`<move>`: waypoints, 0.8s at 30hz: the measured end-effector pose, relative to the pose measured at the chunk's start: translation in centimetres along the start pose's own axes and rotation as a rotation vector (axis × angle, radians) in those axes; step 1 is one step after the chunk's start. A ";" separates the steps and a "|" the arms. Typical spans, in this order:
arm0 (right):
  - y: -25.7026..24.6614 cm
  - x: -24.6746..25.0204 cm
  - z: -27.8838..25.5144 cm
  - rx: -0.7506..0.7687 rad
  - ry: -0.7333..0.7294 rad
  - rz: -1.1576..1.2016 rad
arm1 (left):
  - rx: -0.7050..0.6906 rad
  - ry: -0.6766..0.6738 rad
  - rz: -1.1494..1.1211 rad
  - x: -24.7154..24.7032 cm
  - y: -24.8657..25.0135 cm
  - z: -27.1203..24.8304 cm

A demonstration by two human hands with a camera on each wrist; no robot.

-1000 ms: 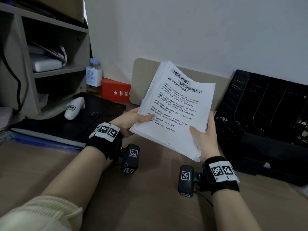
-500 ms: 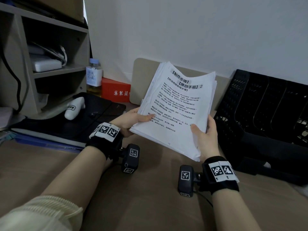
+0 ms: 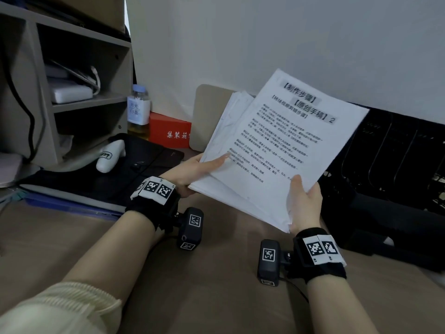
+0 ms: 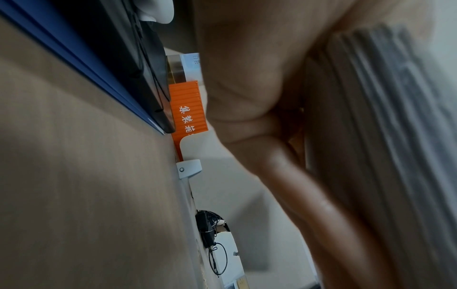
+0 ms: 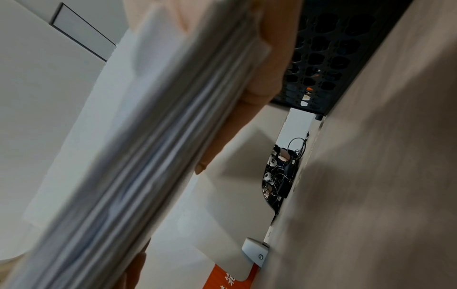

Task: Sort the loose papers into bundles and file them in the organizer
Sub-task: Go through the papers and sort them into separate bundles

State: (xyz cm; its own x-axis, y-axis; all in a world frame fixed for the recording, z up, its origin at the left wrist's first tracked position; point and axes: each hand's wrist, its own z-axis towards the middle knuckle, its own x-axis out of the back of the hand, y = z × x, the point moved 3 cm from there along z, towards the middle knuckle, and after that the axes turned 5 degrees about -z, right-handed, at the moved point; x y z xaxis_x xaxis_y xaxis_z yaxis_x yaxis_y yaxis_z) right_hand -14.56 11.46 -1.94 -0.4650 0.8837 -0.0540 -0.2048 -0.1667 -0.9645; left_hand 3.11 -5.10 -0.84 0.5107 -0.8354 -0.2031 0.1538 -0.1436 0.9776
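Note:
A thick stack of white printed papers (image 3: 243, 189) is held tilted above the desk. The top sheet (image 3: 289, 141), with bold headings and a "2", stands skewed to the right of the stack. My left hand (image 3: 192, 173) grips the stack's left edge, thumb on top, fingers underneath (image 4: 296, 185). At the lower right corner my right hand (image 3: 304, 203) grips the papers, thumb on the top sheet, fingers behind the stack (image 5: 259, 78). The stack's layered edge (image 5: 153, 156) fills the right wrist view. The black mesh organizer (image 3: 397, 169) stands at the right, just behind the papers.
A grey shelf unit (image 3: 60, 92) stands at the left with a white device on it. A bottle (image 3: 139, 109), a red box (image 3: 171, 131), a black bag (image 3: 134, 169) and a white object (image 3: 110, 155) lie behind my left hand. A beige panel (image 3: 209, 112) runs along the desk's back.
The top sheet has slid up and to the right, fanning off the stack toward the organizer. My right hand moved right with it; my left hand stays on the left edge.

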 end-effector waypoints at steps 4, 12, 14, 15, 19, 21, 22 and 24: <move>-0.5 0.2 0.0 0.007 0.052 0.069 | -0.006 -0.104 0.055 -0.2 -0.3 0.2; -0.3 0.1 0.1 0.018 0.078 0.101 | 0.006 -0.033 -0.016 0.1 -0.6 0.4; -0.4 0.1 0.1 0.002 0.060 0.131 | 0.005 -0.011 -0.054 0.1 -0.6 0.5; -0.4 0.1 0.2 -0.009 0.045 0.145 | 0.005 -0.001 -0.073 0.1 -0.5 0.5; 0.3 0.3 0.6 -0.104 0.012 0.219 | 0.004 0.019 -0.120 -0.1 -0.5 0.5; 0.6 0.4 0.7 -0.145 -0.025 0.226 | 0.004 0.038 -0.145 -0.2 -0.4 0.4; 0.7 0.4 0.7 -0.160 -0.040 0.226 | 0.004 0.045 -0.156 -0.2 -0.3 0.4; 0.8 0.5 0.8 -0.170 -0.055 0.203 | -0.002 0.049 -0.168 -0.3 -0.1 0.2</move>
State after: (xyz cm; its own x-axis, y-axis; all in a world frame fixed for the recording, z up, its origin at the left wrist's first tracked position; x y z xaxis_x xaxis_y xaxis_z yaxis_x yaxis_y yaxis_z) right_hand -15.68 11.40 -2.55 -0.5291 0.8136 -0.2410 0.0432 -0.2578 -0.9652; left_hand 2.77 -4.99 -0.89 0.5188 -0.7726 -0.3659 0.2417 -0.2780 0.9297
